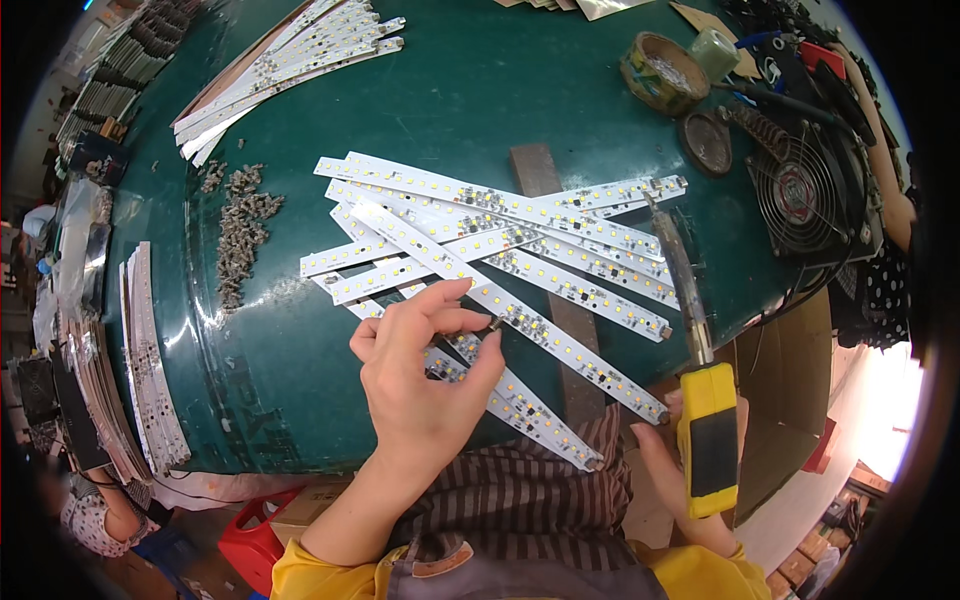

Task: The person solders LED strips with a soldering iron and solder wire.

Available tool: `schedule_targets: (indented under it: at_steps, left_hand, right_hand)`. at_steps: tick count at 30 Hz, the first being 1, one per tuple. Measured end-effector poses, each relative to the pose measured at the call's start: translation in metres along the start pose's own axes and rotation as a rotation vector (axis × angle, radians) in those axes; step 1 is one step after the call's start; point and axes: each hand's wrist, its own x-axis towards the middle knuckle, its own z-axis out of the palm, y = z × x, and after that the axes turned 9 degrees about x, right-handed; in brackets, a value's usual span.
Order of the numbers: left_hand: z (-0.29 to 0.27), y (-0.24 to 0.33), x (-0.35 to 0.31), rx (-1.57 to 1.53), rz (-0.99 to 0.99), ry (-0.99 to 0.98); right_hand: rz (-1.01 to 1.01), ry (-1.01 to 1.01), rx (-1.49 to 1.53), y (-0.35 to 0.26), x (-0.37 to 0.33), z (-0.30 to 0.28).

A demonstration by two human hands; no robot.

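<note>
My left hand is closed in a pinch, with a small dark metal piece between thumb and finger, just over a white LED strip board. My right hand is wrapped around a soldering iron with a yellow and black handle. Its tip points away from me, over the far right ends of the boards. The right thumb and a fingertip are at the near end of the same LED board. Several more LED boards lie crossed beneath, partly resting on a dark flat bar.
Small metal pieces lie heaped at left on the green table. Stacked LED boards are at the far left, others at the near left. A fan, a round tin and a small dish stand at right.
</note>
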Motion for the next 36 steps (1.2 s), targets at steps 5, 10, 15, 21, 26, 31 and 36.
schedule_targets:
  at_steps: [5,10,15,21,26,31,36]
  left_hand:
    - [-0.010,0.001,0.004,0.078,0.047,-0.031]
    - [-0.034,-0.015,0.012,0.250,0.049,0.212]
    - [-0.066,-0.052,0.031,0.458,-0.105,0.143]
    - [-0.080,-0.064,0.046,0.393,-0.020,-0.087]
    - [-0.078,-0.069,0.055,0.427,0.133,-0.088]
    - [-0.079,-0.075,0.055,0.447,0.190,-0.072]
    - [-0.078,-0.078,0.057,0.509,0.240,-0.033]
  right_hand:
    - [0.145,0.087,0.075,0.014,-0.013,0.004]
    - [0.294,0.009,-0.055,-0.011,-0.009,-0.005]
    - [0.305,-0.130,0.055,-0.025,-0.002,-0.006]
    - [0.189,-0.130,0.012,-0.021,-0.011,0.004]
    - [0.166,-0.188,0.155,-0.018,-0.015,0.008]
    - [0.105,-0.136,0.235,-0.013,-0.013,0.017]
    - [0.005,-0.155,0.176,-0.015,-0.009,0.014]
